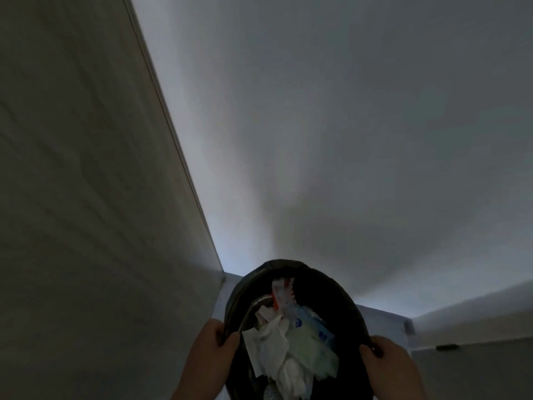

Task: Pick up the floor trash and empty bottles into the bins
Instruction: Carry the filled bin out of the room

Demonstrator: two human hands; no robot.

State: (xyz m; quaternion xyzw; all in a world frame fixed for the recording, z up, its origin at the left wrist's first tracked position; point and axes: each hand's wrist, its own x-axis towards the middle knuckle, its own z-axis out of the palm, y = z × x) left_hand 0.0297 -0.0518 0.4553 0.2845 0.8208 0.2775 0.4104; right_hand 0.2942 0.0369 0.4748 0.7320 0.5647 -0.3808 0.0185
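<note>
the bin [350, 307] is low in a dim corner by the wall [86, 168], already holding crumpled trash [274, 342], so part of the job looks done; the left hand [215, 337] and right hand [386, 353] each clamp its rim on opposite sides, well apart; nothing else of the task shows, so what is left can't be told

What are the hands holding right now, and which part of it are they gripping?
Both hands hold the dark bin by its rim: the left hand grips the left edge, the right hand the right edge. Inside lies crumpled trash.
</note>
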